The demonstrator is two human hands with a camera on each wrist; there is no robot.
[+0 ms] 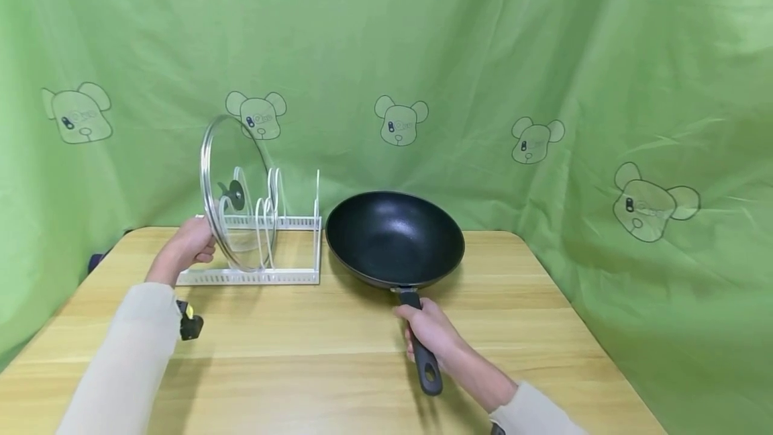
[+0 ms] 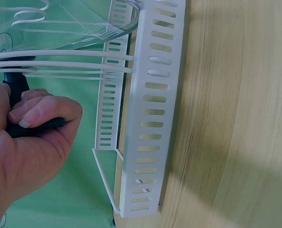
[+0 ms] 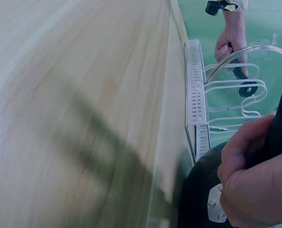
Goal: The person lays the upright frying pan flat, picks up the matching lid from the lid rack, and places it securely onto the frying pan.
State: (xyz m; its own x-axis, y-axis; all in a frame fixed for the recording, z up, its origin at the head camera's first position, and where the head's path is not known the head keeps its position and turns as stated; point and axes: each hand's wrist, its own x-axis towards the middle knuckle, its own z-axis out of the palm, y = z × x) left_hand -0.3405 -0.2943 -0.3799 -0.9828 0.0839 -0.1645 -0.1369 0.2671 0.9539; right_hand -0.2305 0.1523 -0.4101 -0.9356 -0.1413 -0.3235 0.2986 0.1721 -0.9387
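Observation:
A clear glass lid (image 1: 207, 166) with a metal rim stands nearly upright at the dish rack (image 1: 249, 278), its lower edge among the white wire dividers (image 1: 261, 233). My left hand (image 1: 192, 242) is on the lid's left side, fingers curled round its black handle (image 2: 17, 90), as the left wrist view shows. To the right, my right hand (image 1: 433, 329) grips the long black handle (image 1: 429, 374) of a dark wok (image 1: 392, 237). The wok's open side faces up and towards me. Whether its base touches the table cannot be told.
Both sit at the far part of a light wooden table (image 1: 290, 361). A green curtain (image 1: 338, 32) with bear-head prints hangs behind and along the sides. The rack's right end stands close beside the wok. A black wrist device (image 1: 190, 322) hangs at my left sleeve.

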